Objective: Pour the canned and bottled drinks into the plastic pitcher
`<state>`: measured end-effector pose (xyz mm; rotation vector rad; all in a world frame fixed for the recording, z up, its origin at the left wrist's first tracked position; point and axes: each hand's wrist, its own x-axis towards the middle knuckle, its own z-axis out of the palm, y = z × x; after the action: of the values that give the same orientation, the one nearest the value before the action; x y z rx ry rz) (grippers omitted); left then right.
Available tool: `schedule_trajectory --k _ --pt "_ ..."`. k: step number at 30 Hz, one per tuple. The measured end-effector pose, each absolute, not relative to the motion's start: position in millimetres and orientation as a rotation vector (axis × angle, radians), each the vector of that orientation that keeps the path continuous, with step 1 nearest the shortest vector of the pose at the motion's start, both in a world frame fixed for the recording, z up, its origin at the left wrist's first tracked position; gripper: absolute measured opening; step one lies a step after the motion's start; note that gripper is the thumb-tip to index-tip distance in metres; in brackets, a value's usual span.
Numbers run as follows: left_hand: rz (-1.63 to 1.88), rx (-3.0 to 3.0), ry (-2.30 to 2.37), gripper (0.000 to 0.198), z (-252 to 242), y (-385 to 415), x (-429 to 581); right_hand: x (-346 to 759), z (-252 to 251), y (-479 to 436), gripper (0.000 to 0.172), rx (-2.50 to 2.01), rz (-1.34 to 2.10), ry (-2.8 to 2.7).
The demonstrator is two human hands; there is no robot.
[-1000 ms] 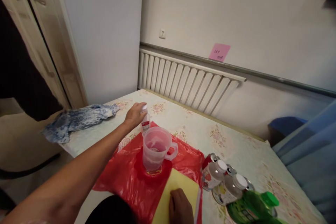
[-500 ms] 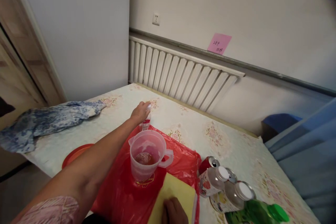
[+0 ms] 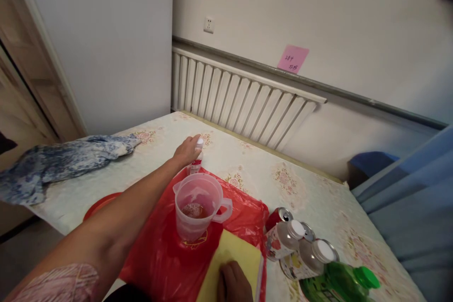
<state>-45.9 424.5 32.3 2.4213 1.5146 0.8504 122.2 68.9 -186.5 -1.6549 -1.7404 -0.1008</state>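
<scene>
Red-labelled bottle (image 3: 196, 166) in left hand (image 3: 187, 151), handwritten pink note (image 3: 293, 58) beyond

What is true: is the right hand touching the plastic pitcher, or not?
Apart: the head view shows part of the yellow book and red plastic sheet between the right hand and the plastic pitcher.

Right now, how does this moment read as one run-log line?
left hand: holding white-capped bottle near its top | right hand: resting on yellow book | pitcher: upright, some liquid inside
</scene>
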Motion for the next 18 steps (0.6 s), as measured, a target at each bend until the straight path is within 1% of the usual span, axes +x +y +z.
schedule_trajectory --k 5,10,15,18 --pt "0.932 2.348 1.560 0.068 32.7 413.7 -60.0 121.7 -176.5 67.5 0.019 -1.700 -0.074 -1.783" --pt "1.095 2.165 1.684 0.063 32.3 386.2 -90.3 117.3 -161.5 65.9 0.018 -1.754 -0.083 -1.766" --pt "1.271 1.944 1.816 0.057 25.8 325.5 -126.9 114.3 -151.5 63.6 0.019 -1.796 -0.067 -1.763" --pt "1.358 1.785 1.798 0.054 8.2 272.3 -139.8 113.8 -147.7 63.1 0.020 -1.767 -0.075 -1.744"
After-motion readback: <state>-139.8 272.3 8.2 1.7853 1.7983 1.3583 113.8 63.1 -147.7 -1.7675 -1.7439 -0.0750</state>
